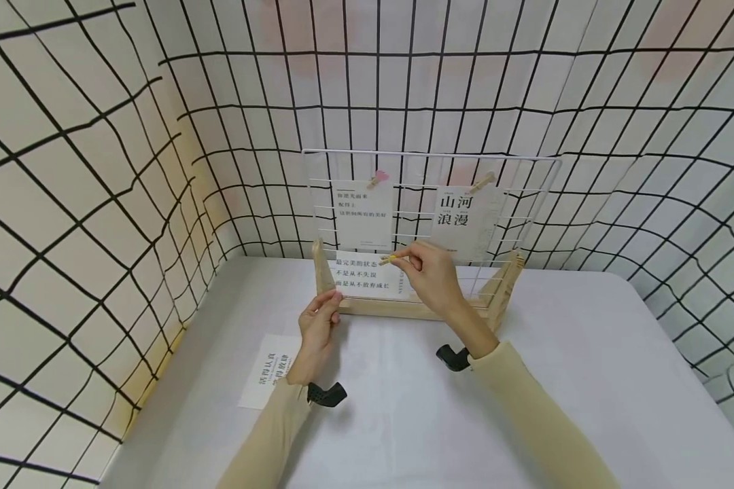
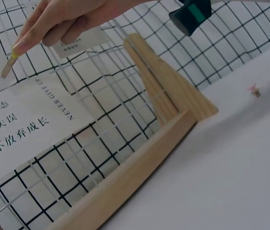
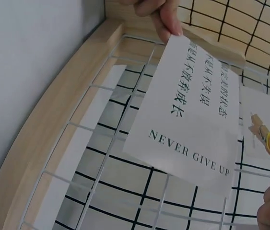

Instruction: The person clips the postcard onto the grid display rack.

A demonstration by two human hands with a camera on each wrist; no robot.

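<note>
My left hand [image 1: 318, 326] pinches the lower left corner of a white card [image 3: 182, 110] printed with Chinese lines and "NEVER GIVE UP". The card stands against the lower part of a white wire grid rack [image 1: 431, 155] with a wooden base [image 1: 397, 309]. Between thumb and fingers of my right hand [image 1: 431, 275] is a small wooden clothespin [image 3: 259, 128] with a yellow decoration. Its tip is close to the card's top edge; in the right wrist view a gap shows between them.
Two cards hang higher on the grid: a left card [image 1: 363, 221] under a pink-topped clothespin [image 1: 377, 178], a right card [image 1: 459, 217] under another clothespin [image 1: 483, 182]. A loose card [image 1: 259, 373] lies by my left forearm. A small pink-topped clip [image 2: 254, 90] lies on the table. Black mesh surrounds the table.
</note>
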